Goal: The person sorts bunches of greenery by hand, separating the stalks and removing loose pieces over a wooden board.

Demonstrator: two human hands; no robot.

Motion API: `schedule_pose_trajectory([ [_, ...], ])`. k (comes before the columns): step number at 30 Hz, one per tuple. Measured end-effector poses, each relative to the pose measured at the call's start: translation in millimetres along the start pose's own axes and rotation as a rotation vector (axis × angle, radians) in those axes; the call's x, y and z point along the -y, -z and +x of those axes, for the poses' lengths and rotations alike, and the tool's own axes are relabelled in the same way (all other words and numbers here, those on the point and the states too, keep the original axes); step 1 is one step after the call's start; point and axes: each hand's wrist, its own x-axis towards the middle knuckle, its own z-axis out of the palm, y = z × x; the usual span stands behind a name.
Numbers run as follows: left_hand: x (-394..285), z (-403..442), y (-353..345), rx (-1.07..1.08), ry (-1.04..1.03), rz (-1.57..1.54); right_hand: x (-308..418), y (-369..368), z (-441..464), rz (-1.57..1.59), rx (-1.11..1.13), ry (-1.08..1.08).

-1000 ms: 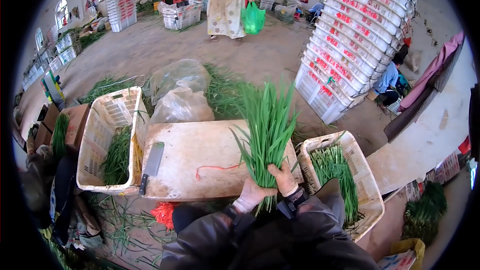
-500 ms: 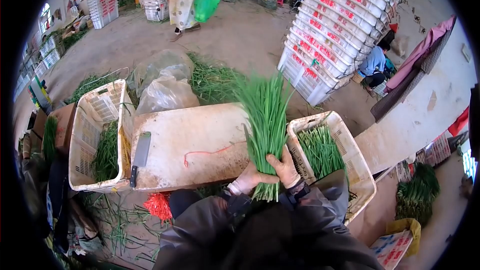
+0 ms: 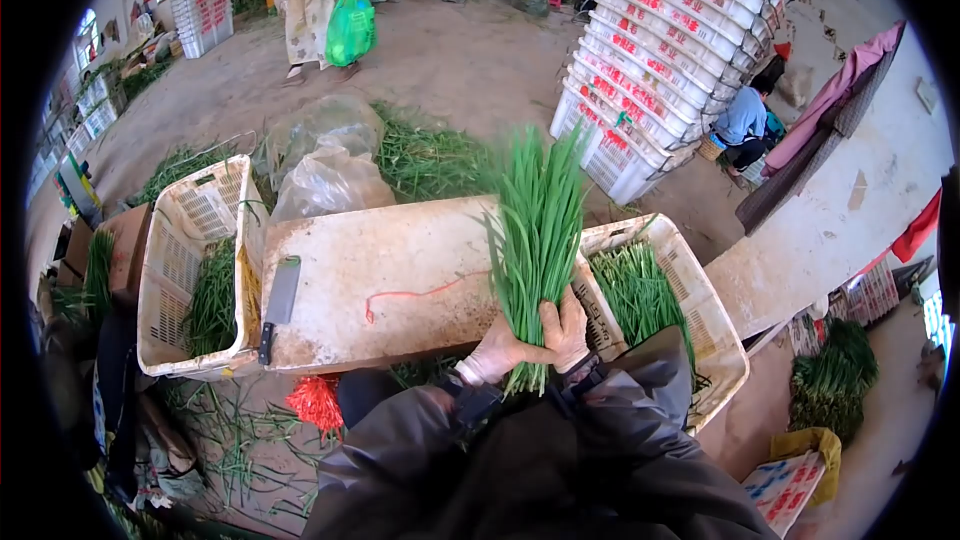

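Both of my hands are wrapped round the lower part of an upright bunch of long green leafy stalks (image 3: 540, 230). My left hand (image 3: 500, 350) grips it from the left, and my right hand (image 3: 567, 330) from the right, with the stalk ends showing below. The bunch stands over the right end of a worn pale board (image 3: 385, 240). On the board's left side lies a knife (image 3: 281, 300) with a dark handle, and a thin red string (image 3: 410, 294) lies nearer the middle.
Crates of green stalks stand left (image 3: 160, 310) and right (image 3: 725, 340) of the board. Plastic bags (image 3: 335, 180) lie beyond it. A tall crate stack (image 3: 660, 70) rises behind right. A person (image 3: 312, 5) carries a green bag; another person (image 3: 745, 120) sits at right.
The person with the green bag has moved left. My hands have stayed closed round the bunch, whose stalk ends sit more evenly than one second ago. The view has shifted.
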Motion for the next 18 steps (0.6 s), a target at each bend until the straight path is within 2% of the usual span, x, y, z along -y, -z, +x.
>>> schedule_pose_trajectory([
  [4, 9, -3, -1, -0.007, 0.029, -0.035, -12, 9, -6, 0.104, 0.13, -0.107],
  [7, 13, -7, -5, -0.033, 0.065, -0.13, -5, 15, -5, 0.445, 0.225, -0.261],
  [11, 13, -7, -5, -0.001, 0.027, -0.114, -1, 35, -2, 0.59, 0.422, -0.453],
  [15, 20, -6, -1, 0.051, 0.036, -0.133, 25, 60, 14, 0.396, 0.595, -0.333],
  [16, 21, -6, -1, 0.052, 0.05, -0.162, 41, 62, 17, 0.46, 0.57, -0.321],
  [18, 16, -7, -1, 0.035, 0.021, -0.188, 27, 64, 16, 0.483, 0.63, -0.374],
])
